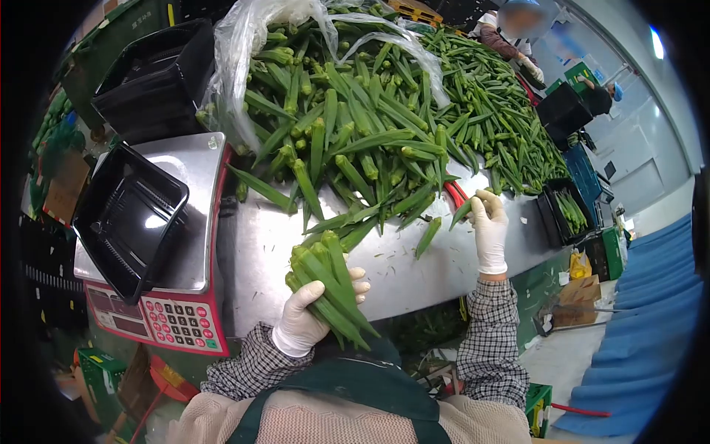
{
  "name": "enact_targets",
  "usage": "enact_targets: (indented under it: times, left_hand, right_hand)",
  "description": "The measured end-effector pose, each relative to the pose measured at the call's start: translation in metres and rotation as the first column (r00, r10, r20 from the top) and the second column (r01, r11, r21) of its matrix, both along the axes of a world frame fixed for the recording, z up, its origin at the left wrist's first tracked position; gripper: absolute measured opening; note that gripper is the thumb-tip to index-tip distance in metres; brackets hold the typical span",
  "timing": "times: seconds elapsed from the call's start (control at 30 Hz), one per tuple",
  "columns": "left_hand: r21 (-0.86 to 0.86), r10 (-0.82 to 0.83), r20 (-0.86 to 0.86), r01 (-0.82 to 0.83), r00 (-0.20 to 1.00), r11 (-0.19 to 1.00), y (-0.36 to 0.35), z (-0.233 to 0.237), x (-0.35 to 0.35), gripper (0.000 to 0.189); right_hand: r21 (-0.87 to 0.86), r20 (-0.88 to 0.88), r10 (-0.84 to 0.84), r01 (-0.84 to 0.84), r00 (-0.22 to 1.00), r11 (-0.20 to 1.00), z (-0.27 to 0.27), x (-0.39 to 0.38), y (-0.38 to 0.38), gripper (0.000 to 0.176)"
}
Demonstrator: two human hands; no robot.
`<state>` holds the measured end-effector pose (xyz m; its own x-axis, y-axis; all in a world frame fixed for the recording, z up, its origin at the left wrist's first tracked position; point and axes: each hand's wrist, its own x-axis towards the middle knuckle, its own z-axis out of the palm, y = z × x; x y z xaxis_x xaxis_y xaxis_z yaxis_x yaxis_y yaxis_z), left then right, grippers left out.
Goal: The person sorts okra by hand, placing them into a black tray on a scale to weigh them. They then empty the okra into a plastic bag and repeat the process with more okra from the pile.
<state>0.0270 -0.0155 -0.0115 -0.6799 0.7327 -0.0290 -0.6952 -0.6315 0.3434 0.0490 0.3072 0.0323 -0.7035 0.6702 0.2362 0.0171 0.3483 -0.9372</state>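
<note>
In a white glove, my left hand is wrapped round a bunch of okra, stem ends up, above the front edge of the metal table. My right hand, gloved too, pinches a single okra pod between thumb and fingers. Just behind that pod lies a red-handled tool, its far part hidden under okra. One loose pod rests on the steel between my hands. A large heap of okra covers the back of the table.
At left, a black plastic tray sits on a scale with a red keypad. A stack of black trays stands behind it. Clear plastic drapes the heap. At right is a black tray with okra. A co-worker stands across the heap.
</note>
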Motion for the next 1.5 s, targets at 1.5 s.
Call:
enact_targets:
  times: [1.5]
  left_hand:
    - [0.161, -0.782, -0.358, -0.858, -0.511, 0.487, -0.211, 0.204, -0.123, 0.054]
  right_hand:
    - [0.741, 0.362, 0.555, -0.593, 0.749, 0.316, 0.041, -0.011, -0.179, 0.041]
